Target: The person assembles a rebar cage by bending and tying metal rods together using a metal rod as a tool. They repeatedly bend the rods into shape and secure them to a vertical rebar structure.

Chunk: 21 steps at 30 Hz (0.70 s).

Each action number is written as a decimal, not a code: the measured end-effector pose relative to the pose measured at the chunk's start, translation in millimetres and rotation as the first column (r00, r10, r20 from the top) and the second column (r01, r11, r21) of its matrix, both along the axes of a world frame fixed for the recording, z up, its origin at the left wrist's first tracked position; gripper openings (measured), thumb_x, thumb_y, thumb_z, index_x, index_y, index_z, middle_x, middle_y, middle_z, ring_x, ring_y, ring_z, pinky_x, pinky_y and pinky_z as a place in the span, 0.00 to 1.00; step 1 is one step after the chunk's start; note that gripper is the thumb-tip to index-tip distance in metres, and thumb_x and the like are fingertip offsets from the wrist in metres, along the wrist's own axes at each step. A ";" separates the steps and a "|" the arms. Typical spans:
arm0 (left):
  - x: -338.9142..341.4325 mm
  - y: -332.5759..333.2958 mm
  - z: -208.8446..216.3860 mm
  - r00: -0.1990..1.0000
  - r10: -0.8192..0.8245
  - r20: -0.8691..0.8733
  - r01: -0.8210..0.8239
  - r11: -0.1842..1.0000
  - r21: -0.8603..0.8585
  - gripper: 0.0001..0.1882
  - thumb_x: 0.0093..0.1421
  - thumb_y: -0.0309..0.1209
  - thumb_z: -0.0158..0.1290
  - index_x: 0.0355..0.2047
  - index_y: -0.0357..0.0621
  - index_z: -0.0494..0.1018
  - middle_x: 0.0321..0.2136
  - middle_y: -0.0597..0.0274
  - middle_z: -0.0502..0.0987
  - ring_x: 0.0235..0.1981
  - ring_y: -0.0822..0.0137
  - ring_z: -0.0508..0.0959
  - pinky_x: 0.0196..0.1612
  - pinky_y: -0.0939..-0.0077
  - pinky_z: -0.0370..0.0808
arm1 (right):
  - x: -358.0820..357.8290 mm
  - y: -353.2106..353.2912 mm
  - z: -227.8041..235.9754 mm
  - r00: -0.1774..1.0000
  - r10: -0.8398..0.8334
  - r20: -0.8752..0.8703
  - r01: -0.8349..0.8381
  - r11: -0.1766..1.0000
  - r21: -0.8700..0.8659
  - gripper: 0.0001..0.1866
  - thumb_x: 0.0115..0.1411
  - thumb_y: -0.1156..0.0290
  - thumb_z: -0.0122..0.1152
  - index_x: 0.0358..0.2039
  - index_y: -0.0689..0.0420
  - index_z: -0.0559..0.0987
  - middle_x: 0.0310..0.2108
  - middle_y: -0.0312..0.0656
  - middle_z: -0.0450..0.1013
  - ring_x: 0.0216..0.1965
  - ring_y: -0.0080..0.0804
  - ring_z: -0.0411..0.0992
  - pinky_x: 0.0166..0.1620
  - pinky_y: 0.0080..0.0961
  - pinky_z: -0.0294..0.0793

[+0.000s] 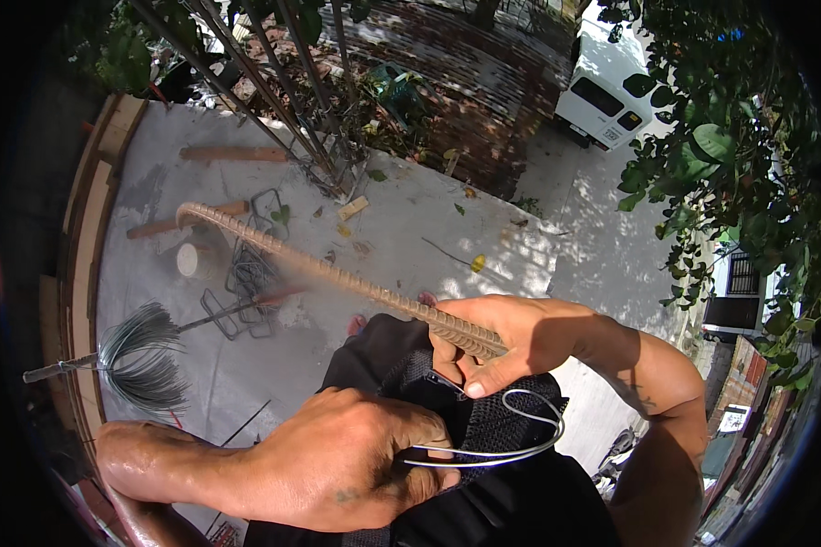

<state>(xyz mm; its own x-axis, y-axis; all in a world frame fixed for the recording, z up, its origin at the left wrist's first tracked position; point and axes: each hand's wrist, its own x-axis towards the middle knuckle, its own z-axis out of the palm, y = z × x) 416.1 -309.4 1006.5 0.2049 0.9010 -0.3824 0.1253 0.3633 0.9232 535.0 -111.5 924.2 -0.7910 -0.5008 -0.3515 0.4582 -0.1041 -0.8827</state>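
A ribbed, rusty-brown rebar slants across the middle, its far-left end bent over. My right hand is closed around its near end, the thumb lying below the bar. Lower and to the left, my left hand is closed, pinching a thin silvery tie wire between thumb and fingers. This wire bends in a loop to the right and curls back close to my right thumb. Black mesh and dark cloth lie under both hands. The left fingertips are partly hidden.
On the concrete slab are a white bucket, several bent steel stirrups and wooden pieces. A bundle of wire fans out at left by a timber edge. Thin upright rods stand behind; a white vehicle is far right.
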 end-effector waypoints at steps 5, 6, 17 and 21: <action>11.2 22.2 5.3 0.994 -0.011 -0.111 0.021 0.996 0.084 0.13 0.50 0.34 0.59 0.34 0.41 0.75 0.25 0.60 0.77 0.22 0.66 0.78 0.23 0.73 0.72 | 2.2 11.4 16.0 0.991 -0.047 0.126 0.028 0.988 0.150 0.20 0.50 0.68 0.67 0.36 0.61 0.67 0.30 0.37 0.71 0.31 0.22 0.69 0.36 0.23 0.70; 14.2 27.3 7.8 0.991 -0.052 -0.127 0.055 0.998 0.018 0.13 0.50 0.35 0.59 0.33 0.40 0.75 0.24 0.60 0.77 0.22 0.66 0.78 0.23 0.73 0.71 | 3.8 14.6 20.6 0.989 -0.053 0.139 0.022 0.976 0.217 0.18 0.49 0.70 0.66 0.34 0.60 0.67 0.27 0.36 0.71 0.30 0.24 0.69 0.35 0.24 0.69; 22.0 76.3 -4.9 0.998 -0.040 0.041 0.053 0.925 -0.377 0.14 0.59 0.33 0.48 0.24 0.32 0.73 0.14 0.52 0.71 0.18 0.62 0.73 0.26 0.65 0.69 | 19.1 39.6 17.0 0.941 -0.282 0.189 0.247 0.951 0.186 0.18 0.50 0.74 0.62 0.39 0.63 0.66 0.31 0.44 0.69 0.27 0.30 0.71 0.32 0.27 0.70; 31.0 82.2 -16.4 0.974 0.127 0.186 -0.045 0.920 -0.390 0.17 0.62 0.34 0.48 0.20 0.34 0.70 0.12 0.64 0.66 0.16 0.72 0.66 0.23 0.72 0.64 | 22.9 51.0 11.5 0.930 -0.259 0.262 0.249 0.966 0.070 0.19 0.50 0.75 0.63 0.39 0.62 0.65 0.30 0.40 0.67 0.30 0.24 0.68 0.32 0.23 0.70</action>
